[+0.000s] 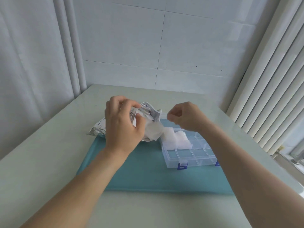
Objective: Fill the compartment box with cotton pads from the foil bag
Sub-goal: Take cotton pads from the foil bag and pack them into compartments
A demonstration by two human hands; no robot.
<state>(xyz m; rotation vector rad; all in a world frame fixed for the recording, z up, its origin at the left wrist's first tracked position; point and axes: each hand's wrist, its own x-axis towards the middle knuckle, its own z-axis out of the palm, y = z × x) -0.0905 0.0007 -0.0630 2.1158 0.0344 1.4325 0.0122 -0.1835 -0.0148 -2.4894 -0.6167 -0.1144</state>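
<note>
My left hand (122, 122) grips crinkled silver foil bag (148, 111), raised above teal mat. Right hand (184, 116) curled, empty, over clear plastic compartment box (189, 150) w/ white cotton pads (177, 139) in far cells.

Left hand (122, 122): raised, back toward the camera, fingers curled and gripping; thumb extended toward the right. Left forearm: bare, running in from the lower left. Right hand (184, 116): raised, loosely curled, fingertips drawn together, nothing visibly held. Right forearm: bare, entering from the lower right.
</note>
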